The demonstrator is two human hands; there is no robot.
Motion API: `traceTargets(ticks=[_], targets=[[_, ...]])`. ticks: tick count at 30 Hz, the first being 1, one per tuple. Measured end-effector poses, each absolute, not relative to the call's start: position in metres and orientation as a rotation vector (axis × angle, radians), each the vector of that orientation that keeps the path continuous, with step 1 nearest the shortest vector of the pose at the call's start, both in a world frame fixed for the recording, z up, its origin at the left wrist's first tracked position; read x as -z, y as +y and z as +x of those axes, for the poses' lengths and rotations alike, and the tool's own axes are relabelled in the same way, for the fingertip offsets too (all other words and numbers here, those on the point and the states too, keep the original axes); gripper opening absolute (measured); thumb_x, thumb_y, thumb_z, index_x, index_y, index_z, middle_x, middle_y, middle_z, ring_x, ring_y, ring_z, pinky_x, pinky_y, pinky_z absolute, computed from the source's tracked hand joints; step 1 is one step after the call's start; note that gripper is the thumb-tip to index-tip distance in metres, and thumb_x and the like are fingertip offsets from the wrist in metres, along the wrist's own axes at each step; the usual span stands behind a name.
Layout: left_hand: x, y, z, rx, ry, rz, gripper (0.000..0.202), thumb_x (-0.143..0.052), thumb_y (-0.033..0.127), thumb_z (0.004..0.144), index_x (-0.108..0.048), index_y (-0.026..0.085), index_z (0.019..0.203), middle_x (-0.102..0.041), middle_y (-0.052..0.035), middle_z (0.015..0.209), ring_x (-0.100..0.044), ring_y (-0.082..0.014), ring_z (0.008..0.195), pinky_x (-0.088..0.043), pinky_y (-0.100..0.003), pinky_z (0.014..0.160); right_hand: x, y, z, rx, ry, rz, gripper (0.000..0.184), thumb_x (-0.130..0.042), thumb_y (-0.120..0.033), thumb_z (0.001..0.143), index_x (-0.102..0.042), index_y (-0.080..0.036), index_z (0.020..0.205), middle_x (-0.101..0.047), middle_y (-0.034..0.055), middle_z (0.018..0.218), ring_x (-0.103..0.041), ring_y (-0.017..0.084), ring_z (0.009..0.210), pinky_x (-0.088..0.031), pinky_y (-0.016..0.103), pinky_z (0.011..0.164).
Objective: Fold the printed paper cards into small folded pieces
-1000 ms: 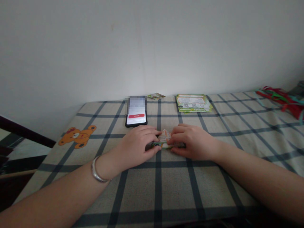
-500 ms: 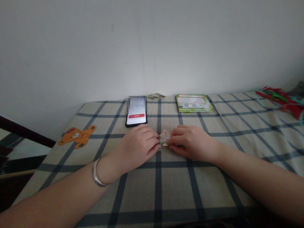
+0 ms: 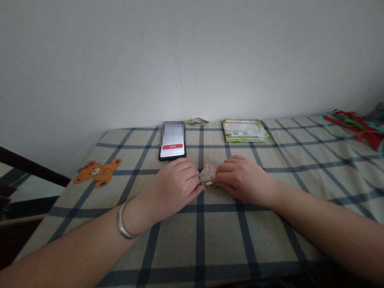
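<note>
Between my two hands is a small folded piece of printed paper, white with orange print and green along its lower edge, its top coming to a point. My left hand pinches its left side, fingers bent and pressed together, a silver bangle on the wrist. On the right side, my right hand grips the paper between thumb and fingers. Both hands rest low over the checked tablecloth. My fingers cover the paper's side edges.
Just beyond my left hand a phone with a lit screen lies on the cloth. Near the wall are a folded paper piece and a stack of printed leaflets. Red and green straps lie far right; a bear picture is at left.
My right hand has shifted slightly, its fingers closer together on the paper. My left fingers have drawn back a little, and more of the paper's printed face shows.
</note>
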State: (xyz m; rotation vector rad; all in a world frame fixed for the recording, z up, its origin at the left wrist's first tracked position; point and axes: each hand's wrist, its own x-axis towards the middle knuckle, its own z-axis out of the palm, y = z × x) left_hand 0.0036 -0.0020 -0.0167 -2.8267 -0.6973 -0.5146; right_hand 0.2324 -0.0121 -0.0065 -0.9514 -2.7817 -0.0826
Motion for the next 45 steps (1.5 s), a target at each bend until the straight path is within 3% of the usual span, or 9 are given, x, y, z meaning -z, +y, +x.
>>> traceTargets(ticks=[4, 16, 45], targets=[[0.017, -0.001, 0.004, 0.529, -0.751, -2.831, 0.022, -0.054, 0.025, 0.092, -0.069, 0.013, 0.081, -0.066, -0.0063, 0.081, -0.061, -0.0208, 0.085, -0.05, -0.041, 0.087, 0.007, -0.014, 0.231, -0.008, -2.745, -1.049, 0.017, -0.052, -0.022, 0.091, -0.064, -0.018, 0.081, -0.063, 0.0028, 0.082, -0.054, 0.015, 0.075, -0.037, 0.027, 0.067], [0.022, 0.0, 0.005, 0.544, -0.953, -2.809, 0.02, -0.061, 0.028, 0.089, -0.066, 0.014, 0.074, -0.063, -0.0038, 0.074, -0.055, -0.0197, 0.075, -0.044, -0.033, 0.066, 0.012, -0.009, 0.225, -0.102, -2.64, -1.192, 0.016, -0.054, -0.028, 0.09, -0.067, -0.018, 0.088, -0.062, 0.0022, 0.078, -0.053, 0.014, 0.07, -0.033, 0.028, 0.064], [0.028, 0.003, 0.009, 0.546, -1.161, -2.852, 0.015, -0.062, 0.025, 0.087, -0.062, 0.014, 0.078, -0.064, -0.0035, 0.075, -0.059, -0.0194, 0.075, -0.045, -0.032, 0.067, 0.02, -0.002, 0.219, -0.12, -2.593, -1.215, 0.014, -0.055, -0.024, 0.089, -0.062, -0.015, 0.082, -0.059, 0.0036, 0.08, -0.052, 0.015, 0.075, -0.037, 0.027, 0.068]])
